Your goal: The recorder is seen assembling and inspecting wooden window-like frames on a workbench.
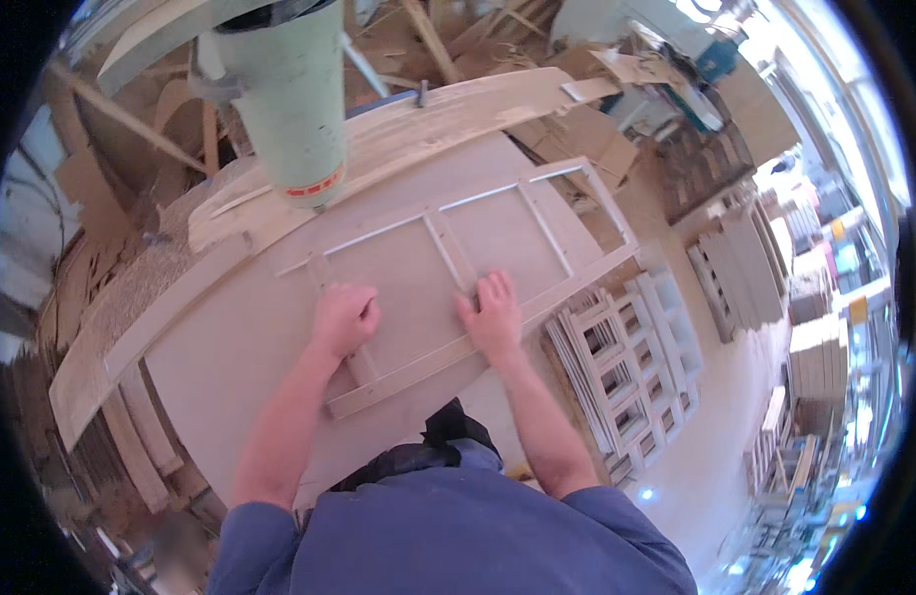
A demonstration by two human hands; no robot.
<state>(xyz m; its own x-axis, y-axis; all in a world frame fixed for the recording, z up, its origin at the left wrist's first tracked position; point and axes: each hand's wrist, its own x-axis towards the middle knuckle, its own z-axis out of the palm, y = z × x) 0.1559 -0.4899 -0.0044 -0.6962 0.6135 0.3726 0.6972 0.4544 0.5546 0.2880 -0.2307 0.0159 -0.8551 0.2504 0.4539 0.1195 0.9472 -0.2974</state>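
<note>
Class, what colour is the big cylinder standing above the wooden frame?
Pale green cylinder, with a red-and-white band near its lower end; head view shows it.

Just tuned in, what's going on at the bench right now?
A person is leaning over a workbench with both hands on a flat wooden frame. The left hand is curled over one of the frame's cross slats near its left end, and the right hand lies flat, fingers spread, on the middle upright and the lower rail. A pale green cylinder of a machine hangs over the bench's far edge. More frames are stacked on the floor to the right.
</note>
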